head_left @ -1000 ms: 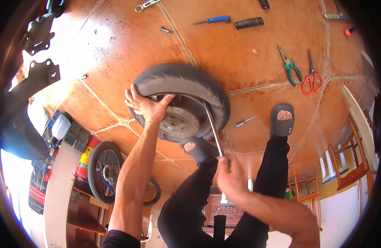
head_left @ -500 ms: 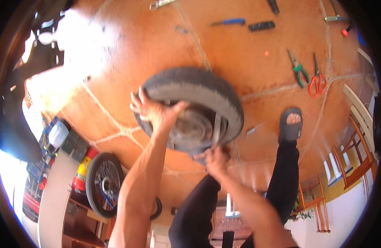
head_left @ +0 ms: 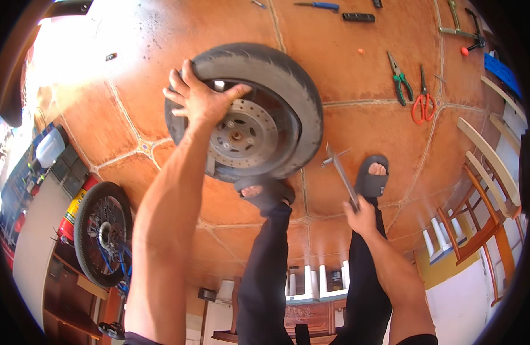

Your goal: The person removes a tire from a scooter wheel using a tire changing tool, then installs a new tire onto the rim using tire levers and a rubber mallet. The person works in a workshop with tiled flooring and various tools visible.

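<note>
A wheel with a black tyre (head_left: 299, 106) and drilled brake disc (head_left: 259, 138) sits on the tiled floor at the centre. My left hand (head_left: 204, 100) grips its upper left, fingers spread over the tyre and thumb at the inner rim. Down to the right, outside the tyre, my right hand (head_left: 361, 215) is closed round the lower end of a long metal bar (head_left: 345, 184). The bar's upper end overlaps a small metal tool on the floor; whether they touch I cannot tell. My left sandalled foot (head_left: 259, 195) is at the tyre's bottom edge, my right (head_left: 369, 175) farther right.
Pliers (head_left: 401, 86), scissors (head_left: 423, 108), a blue screwdriver (head_left: 325, 6), a black cylinder (head_left: 358, 18) and a T-handled tool (head_left: 457, 31) lie on the floor. A bicycle (head_left: 103, 241) and red extinguisher (head_left: 74, 210) stand left, wooden chairs (head_left: 489, 236) right.
The bar has come out from the tyre's inner edge and moved right with my right hand. My left hand stays on the wheel, which appears higher in the view.
</note>
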Motion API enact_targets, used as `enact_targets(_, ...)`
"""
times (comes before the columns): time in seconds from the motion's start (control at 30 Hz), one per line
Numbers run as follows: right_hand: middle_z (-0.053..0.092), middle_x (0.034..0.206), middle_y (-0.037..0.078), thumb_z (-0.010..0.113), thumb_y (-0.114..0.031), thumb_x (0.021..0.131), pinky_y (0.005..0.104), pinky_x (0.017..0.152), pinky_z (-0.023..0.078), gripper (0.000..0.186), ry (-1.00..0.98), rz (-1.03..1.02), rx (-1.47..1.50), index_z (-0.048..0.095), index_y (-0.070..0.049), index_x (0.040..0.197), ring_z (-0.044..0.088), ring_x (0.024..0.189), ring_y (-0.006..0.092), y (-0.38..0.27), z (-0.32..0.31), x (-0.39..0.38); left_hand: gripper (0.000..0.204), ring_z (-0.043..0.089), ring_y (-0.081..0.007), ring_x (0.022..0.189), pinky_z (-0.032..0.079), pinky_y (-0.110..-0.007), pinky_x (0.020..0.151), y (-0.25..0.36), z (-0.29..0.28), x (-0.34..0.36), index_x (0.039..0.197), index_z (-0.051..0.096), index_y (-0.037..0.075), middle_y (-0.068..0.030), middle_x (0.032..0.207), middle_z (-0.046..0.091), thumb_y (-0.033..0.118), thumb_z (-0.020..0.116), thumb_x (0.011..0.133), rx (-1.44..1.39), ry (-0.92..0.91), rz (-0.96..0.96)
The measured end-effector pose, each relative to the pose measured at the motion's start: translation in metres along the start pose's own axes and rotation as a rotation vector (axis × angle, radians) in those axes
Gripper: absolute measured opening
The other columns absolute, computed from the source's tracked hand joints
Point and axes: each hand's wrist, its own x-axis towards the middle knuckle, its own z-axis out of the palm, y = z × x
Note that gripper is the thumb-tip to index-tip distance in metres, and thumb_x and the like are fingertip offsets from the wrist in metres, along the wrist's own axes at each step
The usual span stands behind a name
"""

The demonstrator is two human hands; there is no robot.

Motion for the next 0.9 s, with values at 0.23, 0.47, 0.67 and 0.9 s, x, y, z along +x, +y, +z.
enact_targets(0.23,0.064,0.097,0.006,0.071,-0.023,0.083,0.0278,0.082,0.046,0.044,0.289,-0.267,0.816,0.057,0.001,0.116,0.058,0.089,0.0136,-0.086,0.079,0.1,0.107,0.039,-0.0386,0.127,0.023,-0.064,0.103,-0.045,-0.019,0.024,0.143,0.027,0.019,-0.0181,0.142,0.033,0.076,0.064,0.061,0.011,-0.066,0.01)
enact_targets(0.47,0.065,0.1,0.008,0.067,-0.019,0.085,0.0282,0.082,0.047,0.036,0.238,-0.565,0.663,0.058,0.002,0.113,0.06,0.09,0.0147,-0.182,0.006,0.171,0.108,0.042,-0.0381,0.125,0.042,-0.049,0.095,-0.146,0.016,-0.011,0.141,0.027,0.0,-0.0267,0.141,0.033,0.077,0.055,0.07,-0.462,-0.082,-0.531)
enact_targets(0.67,0.065,0.098,0.009,0.06,-0.019,0.089,0.0278,0.078,0.046,0.036,0.122,-0.811,0.334,0.053,0.0,0.119,0.059,0.088,0.0138,-0.224,-0.06,0.175,0.106,0.049,-0.0323,0.118,0.046,-0.048,0.086,-0.17,0.025,-0.108,0.144,0.02,0.005,-0.0229,0.138,0.039,0.061,0.071,0.07,-0.45,-0.343,-0.63)
enact_targets(0.9,0.063,0.092,0.012,0.055,-0.01,0.09,0.0294,0.071,0.048,0.034,0.051,-0.788,0.052,0.053,0.0,0.122,0.059,0.079,0.0146,-0.119,-0.097,0.171,0.099,0.059,-0.0237,0.081,0.05,-0.042,0.061,-0.144,0.028,-0.123,0.138,0.014,0.013,-0.0132,0.112,0.053,0.035,0.081,0.068,-0.619,-0.47,-0.632)
